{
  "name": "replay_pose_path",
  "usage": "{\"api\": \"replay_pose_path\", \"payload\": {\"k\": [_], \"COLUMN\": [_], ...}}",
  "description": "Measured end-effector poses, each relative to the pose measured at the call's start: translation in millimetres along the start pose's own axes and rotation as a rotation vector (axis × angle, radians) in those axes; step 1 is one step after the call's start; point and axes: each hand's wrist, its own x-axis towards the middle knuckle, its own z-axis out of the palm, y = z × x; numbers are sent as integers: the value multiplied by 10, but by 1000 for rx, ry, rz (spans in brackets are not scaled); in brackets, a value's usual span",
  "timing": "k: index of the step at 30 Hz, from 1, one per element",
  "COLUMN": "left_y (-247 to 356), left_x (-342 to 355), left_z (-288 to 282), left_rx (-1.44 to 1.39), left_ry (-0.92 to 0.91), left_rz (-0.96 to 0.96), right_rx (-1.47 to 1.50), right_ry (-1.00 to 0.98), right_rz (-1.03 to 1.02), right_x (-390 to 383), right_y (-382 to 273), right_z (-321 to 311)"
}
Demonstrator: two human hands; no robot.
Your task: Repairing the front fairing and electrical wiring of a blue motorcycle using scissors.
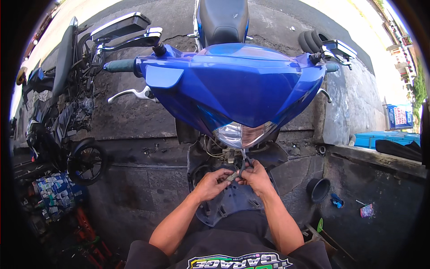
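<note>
Below the headlight (244,135), the left hand (209,185) pinches a small pale piece (232,177), the right hand (257,180) a dark-handled tool (242,170) — a light, steady hold should serve best.

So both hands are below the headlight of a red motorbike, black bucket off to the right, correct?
Not red: the head view shows a blue motorbike. The left hand and right hand are below its headlight, with the black bucket off to the right.

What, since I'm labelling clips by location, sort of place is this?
Probably a motorcycle repair spot: a blue motorbike with parts exposed below its headlight, another motorbike on the left, and loose tyres on the ground.
</note>
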Motion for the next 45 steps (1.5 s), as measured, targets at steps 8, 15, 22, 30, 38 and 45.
{"api": "replay_pose_path", "payload": {"k": [8, 15, 22, 30, 38, 45], "left_y": [56, -88, -135, -161, -307, -223], "left_x": [-90, -40, 31, 0, -24, -14], "left_z": [46, 140, 122, 141, 257, 260], "left_rx": [62, -143, -544, -402, -391, -467], "left_ry": [51, 34, 3, 38, 70, 55], "left_rz": [49, 39, -17, -42, 1, -69], "right_rx": [-32, -17, -446, -611, -500, -382], "right_ry": [-5, 4, 19, 105, 82, 34], "right_rz": [-20, -57, -543, -722, -630, -613], "right_x": [13, -49, -277, -294, -294, -289], "right_y": [54, 118, 450, 592, 602, 590], "right_z": [10, 62, 18, 51, 36, -30]}}
